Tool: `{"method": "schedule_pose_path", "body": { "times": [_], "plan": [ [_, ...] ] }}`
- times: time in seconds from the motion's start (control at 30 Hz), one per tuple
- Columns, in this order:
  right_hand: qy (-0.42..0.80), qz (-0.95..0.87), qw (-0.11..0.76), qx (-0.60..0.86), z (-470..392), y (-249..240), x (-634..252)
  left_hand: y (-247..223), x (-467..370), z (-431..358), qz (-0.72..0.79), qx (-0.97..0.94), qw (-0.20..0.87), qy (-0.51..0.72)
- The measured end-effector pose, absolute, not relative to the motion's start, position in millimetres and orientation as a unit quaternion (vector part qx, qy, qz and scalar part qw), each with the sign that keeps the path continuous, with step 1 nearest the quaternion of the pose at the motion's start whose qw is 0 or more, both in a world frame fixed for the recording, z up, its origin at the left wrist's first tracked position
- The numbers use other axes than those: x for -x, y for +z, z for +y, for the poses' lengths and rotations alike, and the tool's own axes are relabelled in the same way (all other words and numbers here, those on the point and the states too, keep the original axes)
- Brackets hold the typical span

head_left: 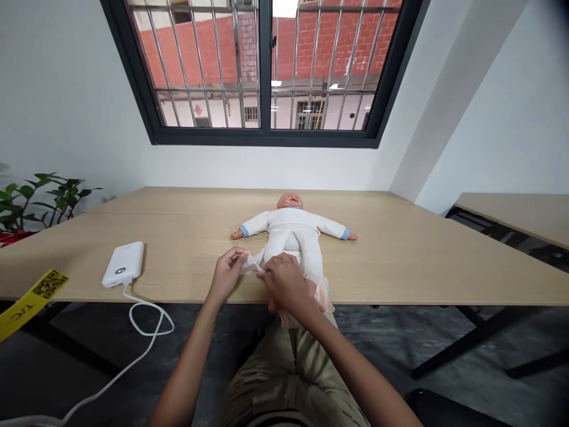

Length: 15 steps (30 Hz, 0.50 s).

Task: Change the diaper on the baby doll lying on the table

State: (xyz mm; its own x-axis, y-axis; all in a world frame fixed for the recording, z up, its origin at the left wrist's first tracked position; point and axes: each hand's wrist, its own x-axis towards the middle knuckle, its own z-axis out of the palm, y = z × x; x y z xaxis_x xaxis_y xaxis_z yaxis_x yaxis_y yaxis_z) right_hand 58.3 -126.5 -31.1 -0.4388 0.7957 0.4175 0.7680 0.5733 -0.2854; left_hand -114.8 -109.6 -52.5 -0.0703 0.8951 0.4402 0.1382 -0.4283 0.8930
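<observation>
A baby doll (292, 222) in a white outfit with blue cuffs lies on its back on the table, arms spread, feet toward me at the front edge. My left hand (229, 270) pinches the edge of a thin white diaper (252, 264) beside the doll's leg. With its fingers closed on the same stretch of the diaper, my right hand (287, 279) reaches across the doll's lower leg and hides part of it. More thin white material, with a faint orange print, shows by the doll's other leg.
A white power bank (124, 264) lies on the wooden table (391, 255) at the left, its white cable (149, 341) hanging over the front edge. A yellow tag (31, 302) and a potted plant (44, 198) are farther left. A barred window (265, 136) is behind; another table (520, 216) stands right.
</observation>
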Motion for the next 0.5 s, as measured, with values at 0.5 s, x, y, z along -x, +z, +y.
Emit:
{"method": "schedule_pose_path", "body": {
  "times": [0.5],
  "plan": [
    [0.282,-0.782,0.376,0.409,-107.8,-44.2,-76.4,-41.4,100.3,-90.7,0.374,-0.544,0.495,0.565]
  ]
}}
